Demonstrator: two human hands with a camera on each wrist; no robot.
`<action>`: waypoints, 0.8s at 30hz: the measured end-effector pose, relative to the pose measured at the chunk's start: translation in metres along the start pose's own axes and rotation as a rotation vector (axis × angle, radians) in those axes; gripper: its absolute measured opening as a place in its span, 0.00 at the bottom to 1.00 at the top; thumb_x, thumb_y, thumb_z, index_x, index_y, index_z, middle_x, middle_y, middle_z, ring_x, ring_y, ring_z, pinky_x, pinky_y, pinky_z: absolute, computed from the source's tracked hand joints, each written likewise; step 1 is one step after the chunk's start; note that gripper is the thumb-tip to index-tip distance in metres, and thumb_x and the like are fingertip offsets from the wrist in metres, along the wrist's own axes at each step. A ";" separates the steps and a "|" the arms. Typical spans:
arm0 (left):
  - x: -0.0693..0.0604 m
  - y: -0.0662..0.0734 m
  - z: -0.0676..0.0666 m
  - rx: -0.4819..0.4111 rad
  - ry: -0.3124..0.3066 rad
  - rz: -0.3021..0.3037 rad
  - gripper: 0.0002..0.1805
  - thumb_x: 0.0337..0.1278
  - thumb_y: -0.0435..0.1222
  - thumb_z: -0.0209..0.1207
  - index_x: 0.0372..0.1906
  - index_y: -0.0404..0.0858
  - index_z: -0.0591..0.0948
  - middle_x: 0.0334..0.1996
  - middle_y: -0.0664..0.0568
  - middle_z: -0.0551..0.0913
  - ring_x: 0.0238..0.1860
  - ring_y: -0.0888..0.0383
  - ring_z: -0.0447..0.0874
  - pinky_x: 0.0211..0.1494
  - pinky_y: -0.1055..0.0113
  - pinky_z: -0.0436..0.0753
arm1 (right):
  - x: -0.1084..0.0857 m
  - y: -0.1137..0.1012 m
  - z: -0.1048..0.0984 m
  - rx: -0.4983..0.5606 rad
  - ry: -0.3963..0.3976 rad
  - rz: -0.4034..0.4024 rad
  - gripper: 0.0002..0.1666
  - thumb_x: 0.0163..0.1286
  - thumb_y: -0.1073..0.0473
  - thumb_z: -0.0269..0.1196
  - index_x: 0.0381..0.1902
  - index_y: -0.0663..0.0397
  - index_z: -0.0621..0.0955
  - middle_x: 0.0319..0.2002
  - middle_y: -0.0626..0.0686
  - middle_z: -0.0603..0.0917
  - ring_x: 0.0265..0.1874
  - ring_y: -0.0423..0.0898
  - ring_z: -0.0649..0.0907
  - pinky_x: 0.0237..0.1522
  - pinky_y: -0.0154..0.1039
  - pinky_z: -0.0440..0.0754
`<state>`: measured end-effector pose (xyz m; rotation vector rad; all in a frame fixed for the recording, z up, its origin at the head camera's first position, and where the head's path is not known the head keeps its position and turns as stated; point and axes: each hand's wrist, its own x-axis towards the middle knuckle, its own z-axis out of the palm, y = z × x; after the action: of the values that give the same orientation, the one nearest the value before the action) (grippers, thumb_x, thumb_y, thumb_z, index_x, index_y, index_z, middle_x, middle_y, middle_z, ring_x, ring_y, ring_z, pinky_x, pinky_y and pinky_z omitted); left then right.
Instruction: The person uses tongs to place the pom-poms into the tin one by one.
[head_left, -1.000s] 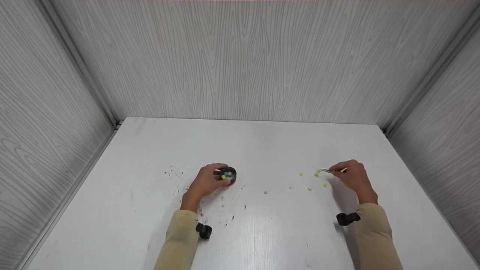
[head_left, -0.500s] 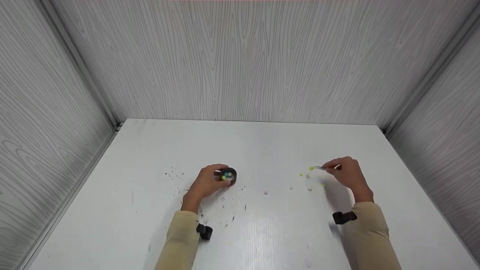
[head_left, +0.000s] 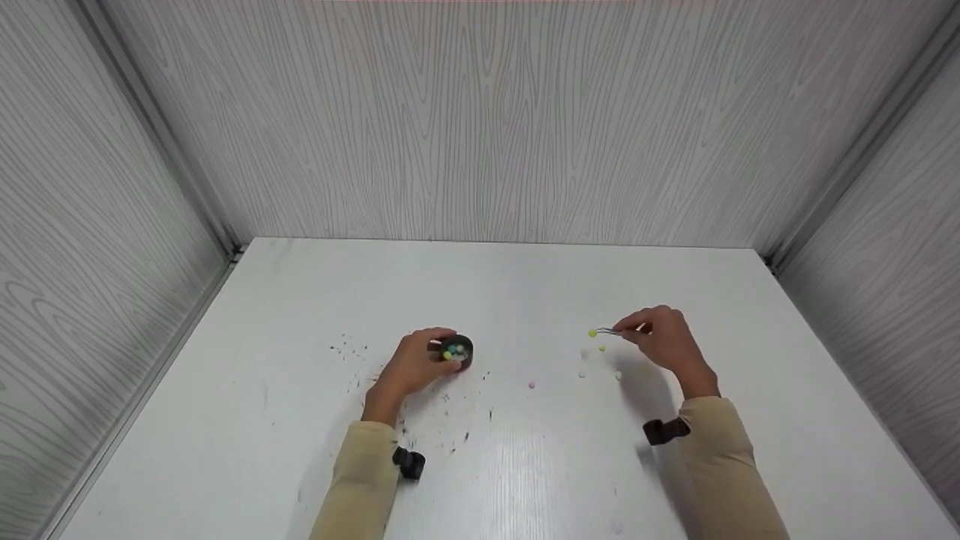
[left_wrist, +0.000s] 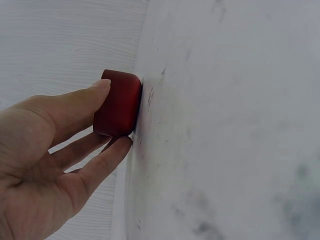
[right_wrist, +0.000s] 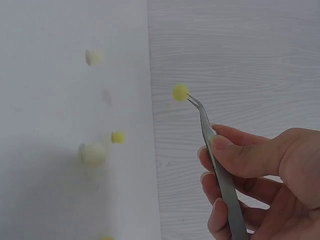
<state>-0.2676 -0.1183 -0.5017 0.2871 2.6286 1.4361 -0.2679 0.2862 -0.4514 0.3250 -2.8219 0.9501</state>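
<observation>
The left hand grips a small round cup that holds several coloured balls; in the left wrist view the cup looks red outside, held between the thumb and fingers of the left hand. Curved metal tweezers are pinched in the right hand, with a yellow ball at their tips, above the table. From the head view, the right hand is right of the cup, the yellow ball pointing toward it.
Below and around the tweezers lie a small yellow ball and whitish balls on the white table. A pink ball lies nearer the cup. Dark specks are scattered around the left hand. Wood-grain panels stand around the table.
The right hand has lifted the tweezers with a yellow ball off the table and moved left toward the cup. The left hand and cup have stayed in place.
</observation>
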 end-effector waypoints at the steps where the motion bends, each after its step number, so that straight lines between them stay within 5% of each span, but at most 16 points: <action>1: 0.000 0.000 0.000 -0.002 -0.001 0.003 0.29 0.62 0.32 0.69 0.68 0.38 0.78 0.66 0.39 0.79 0.65 0.40 0.81 0.70 0.46 0.79 | 0.001 -0.002 0.002 0.000 0.001 -0.008 0.09 0.66 0.72 0.68 0.39 0.59 0.92 0.41 0.62 0.91 0.36 0.54 0.84 0.35 0.36 0.78; 13: 0.001 -0.001 0.000 0.015 0.009 0.015 0.29 0.61 0.32 0.70 0.67 0.38 0.79 0.66 0.39 0.80 0.65 0.40 0.81 0.69 0.46 0.79 | 0.012 -0.024 0.027 0.055 -0.023 -0.077 0.07 0.64 0.71 0.71 0.37 0.58 0.92 0.37 0.59 0.92 0.30 0.49 0.84 0.31 0.33 0.78; 24: 0.000 0.000 0.000 0.023 0.007 0.024 0.29 0.61 0.31 0.70 0.68 0.37 0.78 0.66 0.38 0.79 0.65 0.39 0.81 0.69 0.45 0.79 | 0.020 -0.045 0.046 0.082 -0.038 -0.092 0.08 0.65 0.70 0.70 0.37 0.55 0.93 0.37 0.56 0.92 0.34 0.50 0.83 0.38 0.39 0.78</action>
<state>-0.2678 -0.1182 -0.5017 0.3177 2.6574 1.4174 -0.2789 0.2203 -0.4578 0.4826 -2.7794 1.0521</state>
